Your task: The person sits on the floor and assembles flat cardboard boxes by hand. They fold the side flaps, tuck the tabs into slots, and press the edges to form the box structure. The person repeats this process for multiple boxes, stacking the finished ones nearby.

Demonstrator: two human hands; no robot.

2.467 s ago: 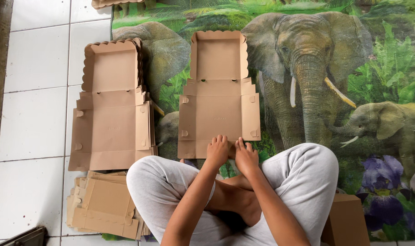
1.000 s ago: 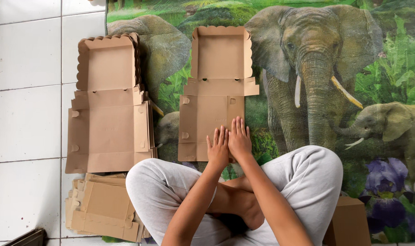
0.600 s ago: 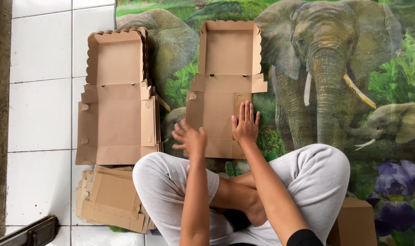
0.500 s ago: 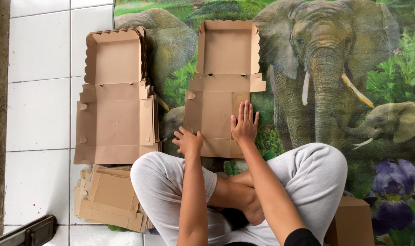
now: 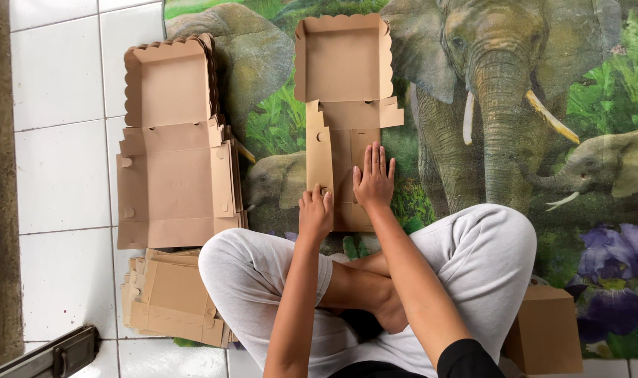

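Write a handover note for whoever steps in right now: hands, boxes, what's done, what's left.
Left hand: flat on the folded-in left side flap of the cardboard box blank, gripping nothing.
Right hand: open, palm pressing the blank's base panel.
Blank lies on the elephant mat, far scalloped lid walls standing.
Done: left flap folded over. Left: right side and near end look unfolded.
Stack of flat blanks at the left, on the tiled floor.
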